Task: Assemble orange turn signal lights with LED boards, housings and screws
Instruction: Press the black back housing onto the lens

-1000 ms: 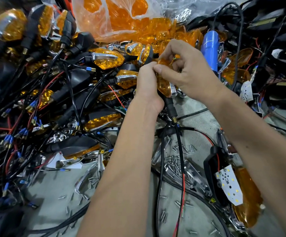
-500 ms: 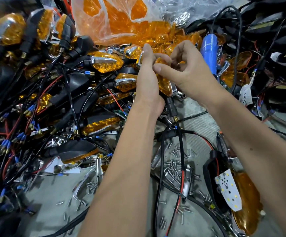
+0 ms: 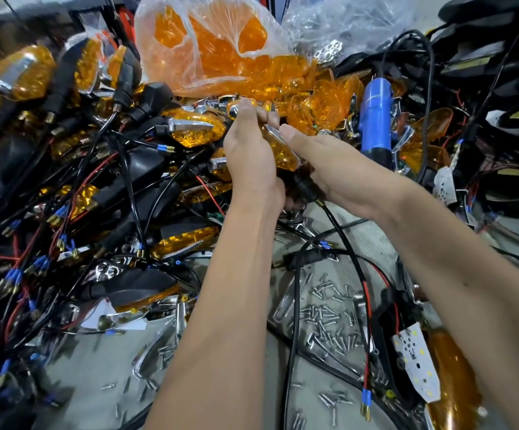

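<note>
Nearest the person, at the right edge of the grey work surface (image 3: pixel 75 395), a white LED board (image 3: pixel 417 364) lies face up on an open black housing beside an orange lens (image 3: pixel 453 377), probably staged as the next unit to close. Loose screws (image 3: pixel 329 321) are scattered over the middle of the surface, within easy reach of either hand.

Above them both forearms reach forward and meet over the centre. The left hand (image 3: pixel 252 156) is upright, palm turned inward, fingers curled round the far side of the turn signal light (image 3: pixel 279 147), apparently steadying it. The right hand (image 3: pixel 329 169) comes in from the right, thumb laid along the chrome trim and the palm cupping the black stem; its fingers are hidden underneath. This looks like pressing lens and housing together. The light's black cable (image 3: pixel 342 231) hangs down from the stem to the surface.

Beyond the hands, a blue electric screwdriver (image 3: pixel 374 119) stands among loose lenses. To the left lies a pile of finished lights (image 3: pixel 196 131) with tangled wires. Farthest off, along the far edge, a clear plastic bag (image 3: pixel 214 48) holds more orange lenses.
</note>
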